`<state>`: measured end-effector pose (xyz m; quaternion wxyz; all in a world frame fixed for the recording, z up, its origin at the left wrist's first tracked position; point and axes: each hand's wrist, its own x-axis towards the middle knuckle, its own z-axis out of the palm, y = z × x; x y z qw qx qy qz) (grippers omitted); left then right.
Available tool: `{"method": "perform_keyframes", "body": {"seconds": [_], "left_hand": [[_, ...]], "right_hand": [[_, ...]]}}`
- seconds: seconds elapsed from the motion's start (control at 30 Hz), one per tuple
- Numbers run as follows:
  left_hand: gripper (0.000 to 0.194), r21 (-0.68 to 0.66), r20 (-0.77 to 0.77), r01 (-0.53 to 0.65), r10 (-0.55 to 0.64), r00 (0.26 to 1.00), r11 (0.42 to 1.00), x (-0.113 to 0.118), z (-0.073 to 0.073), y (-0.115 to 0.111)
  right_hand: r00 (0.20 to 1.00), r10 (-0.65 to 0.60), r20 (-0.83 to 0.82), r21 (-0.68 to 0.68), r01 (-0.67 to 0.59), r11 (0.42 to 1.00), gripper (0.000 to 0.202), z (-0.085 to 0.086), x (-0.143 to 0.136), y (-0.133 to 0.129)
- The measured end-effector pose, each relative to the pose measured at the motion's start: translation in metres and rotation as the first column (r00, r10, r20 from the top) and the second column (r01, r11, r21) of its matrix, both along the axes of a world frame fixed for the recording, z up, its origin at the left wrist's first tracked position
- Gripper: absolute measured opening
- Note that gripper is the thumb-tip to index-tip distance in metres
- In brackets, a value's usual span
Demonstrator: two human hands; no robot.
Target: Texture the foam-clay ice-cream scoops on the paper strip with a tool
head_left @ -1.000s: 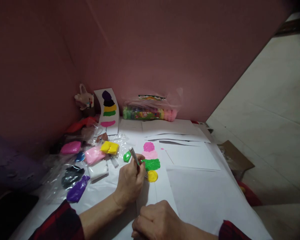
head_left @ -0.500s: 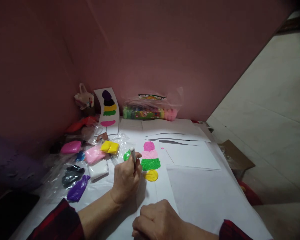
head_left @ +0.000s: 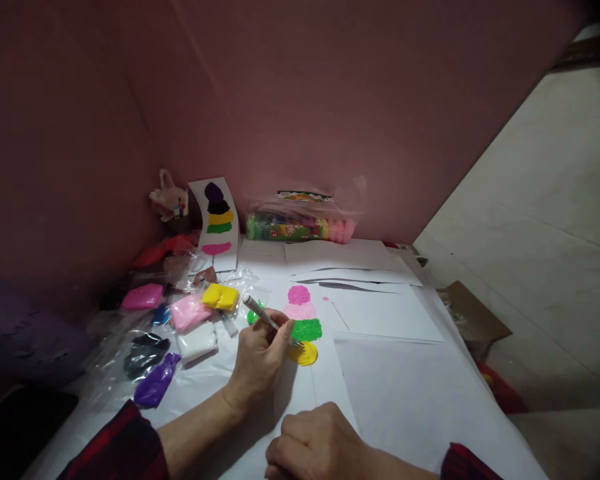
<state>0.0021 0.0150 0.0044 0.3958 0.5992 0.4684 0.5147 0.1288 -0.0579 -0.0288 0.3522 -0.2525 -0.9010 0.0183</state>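
My left hand [head_left: 260, 350] pinches a white pen [head_left: 259, 310], slanted down to the right. Its dark tip is at a yellow clay disc [head_left: 306, 354] pressed flat on a strip of white paper [head_left: 325, 373]. Above the disc on the same strip lie a textured green clay band [head_left: 307, 329], a pale pink band [head_left: 301, 310] and a darker pink clump [head_left: 299, 295]. My right hand [head_left: 320, 440] rests with curled fingers on the lower part of the paper; I see nothing in it.
Bagged clay packs, including a yellow one [head_left: 221, 297] and a purple one [head_left: 157, 381], lie on the left. A finished-looking clay strip [head_left: 220, 233] leans on the wall beside a clear bag of clay tubs [head_left: 300, 227]. White sheets [head_left: 380, 313] cover the right.
My left hand has tilted the pen from nearly upright to a slant, and its tip now shows at the yellow disc. My right hand has stayed put.
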Motion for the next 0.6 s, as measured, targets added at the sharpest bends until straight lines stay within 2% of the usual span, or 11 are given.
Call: {"method": "perform_keyframes", "body": {"seconds": [0.23, 0.43, 0.6], "left_hand": [[0.016, -0.036, -0.096, 0.031, -0.034, 0.995, 0.999, 0.0008, -0.0017, 0.0029], [0.014, 0.065, -0.281, 0.004, 0.015, 0.960, 0.998, -0.0031, -0.0076, 0.0040], [0.014, 0.111, -0.322, -0.018, 0.054, 0.945, 0.994, -0.0041, -0.0061, 0.0055]], "right_hand": [[1.000, 0.010, 0.027, -0.008, -0.010, 1.000, 0.041, -0.0016, -0.0001, -0.0004], [1.000, 0.002, -0.018, 0.010, -0.002, 1.000, 0.042, -0.0027, -0.0027, 0.0004], [1.000, 0.004, 0.020, 0.006, -0.004, 1.000, 0.040, -0.0015, -0.0012, -0.0005]]}}
